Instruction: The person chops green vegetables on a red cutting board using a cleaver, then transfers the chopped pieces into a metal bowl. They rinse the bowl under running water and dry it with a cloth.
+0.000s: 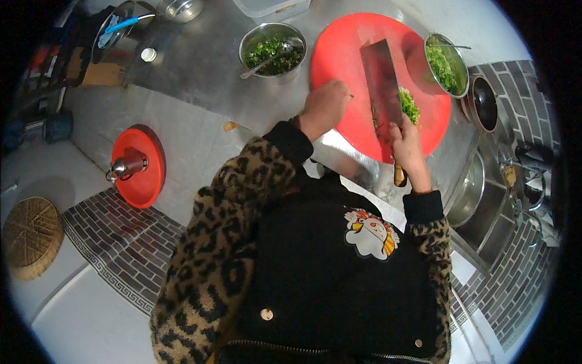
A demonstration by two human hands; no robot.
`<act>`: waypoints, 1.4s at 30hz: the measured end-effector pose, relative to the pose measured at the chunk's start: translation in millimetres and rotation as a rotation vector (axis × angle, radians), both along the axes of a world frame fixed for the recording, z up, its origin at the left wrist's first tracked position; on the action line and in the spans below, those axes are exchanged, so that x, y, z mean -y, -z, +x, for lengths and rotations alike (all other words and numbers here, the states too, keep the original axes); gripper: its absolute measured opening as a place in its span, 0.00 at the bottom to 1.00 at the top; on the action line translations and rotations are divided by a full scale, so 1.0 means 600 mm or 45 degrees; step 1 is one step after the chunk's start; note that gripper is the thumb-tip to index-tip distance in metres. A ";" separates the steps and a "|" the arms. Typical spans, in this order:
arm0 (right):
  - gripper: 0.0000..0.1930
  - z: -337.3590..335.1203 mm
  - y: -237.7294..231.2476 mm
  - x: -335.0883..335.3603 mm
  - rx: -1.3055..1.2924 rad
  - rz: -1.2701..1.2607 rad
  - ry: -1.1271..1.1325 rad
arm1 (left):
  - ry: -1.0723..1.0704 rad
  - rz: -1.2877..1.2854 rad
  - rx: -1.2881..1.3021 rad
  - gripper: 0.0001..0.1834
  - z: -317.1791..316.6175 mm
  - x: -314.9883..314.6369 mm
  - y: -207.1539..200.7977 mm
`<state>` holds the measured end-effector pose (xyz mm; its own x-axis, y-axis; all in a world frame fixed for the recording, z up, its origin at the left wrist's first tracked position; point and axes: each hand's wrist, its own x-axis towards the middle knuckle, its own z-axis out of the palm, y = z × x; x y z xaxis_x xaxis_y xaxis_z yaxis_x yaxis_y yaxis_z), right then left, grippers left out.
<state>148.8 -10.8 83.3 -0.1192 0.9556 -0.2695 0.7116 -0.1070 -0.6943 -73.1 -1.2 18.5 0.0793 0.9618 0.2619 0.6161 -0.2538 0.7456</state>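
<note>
I see a grey metal counter (194, 54) in the upper part, a steel sink (494, 233) at right, brick-pattern tiles (136, 224) at lower left, and a white wall (451, 15) at upper right.

Glare brightens the steel counter (200, 67); edges bow.

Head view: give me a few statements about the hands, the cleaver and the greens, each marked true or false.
1. The right hand holds the cleaver. True.
2. Chopped greens lie on the cutting board, right of the blade. True.
3. The cutting board is square and green. False: it is round and red.
4. The left hand grips the spoon. False: it is at the board's left edge, apart from the spoon, which rests in the left metal bowl.
5. The right metal bowl holds chopped greens. True.
</note>
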 end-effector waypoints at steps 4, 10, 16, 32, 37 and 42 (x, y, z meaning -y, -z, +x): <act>0.11 0.007 -0.031 0.012 -0.222 -0.045 0.043 | -0.177 -0.181 0.302 0.10 -0.031 -0.017 -0.022; 0.10 0.030 -0.048 0.014 -0.132 0.006 -0.073 | -0.382 -0.241 0.236 0.11 -0.025 -0.007 -0.022; 0.09 0.090 -0.052 0.014 -0.381 -0.152 -0.040 | -0.529 -0.206 0.033 0.11 -0.002 0.038 -0.015; 0.06 0.098 -0.050 0.008 -0.684 -0.050 -0.283 | -0.514 0.147 0.409 0.10 0.223 0.142 -0.081; 0.06 0.091 -0.062 0.018 -0.759 -0.081 -0.265 | -0.442 0.069 0.163 0.10 0.231 0.149 -0.083; 0.07 0.089 -0.069 0.025 -0.742 -0.061 -0.236 | -0.407 -0.094 -0.046 0.08 0.229 0.157 -0.094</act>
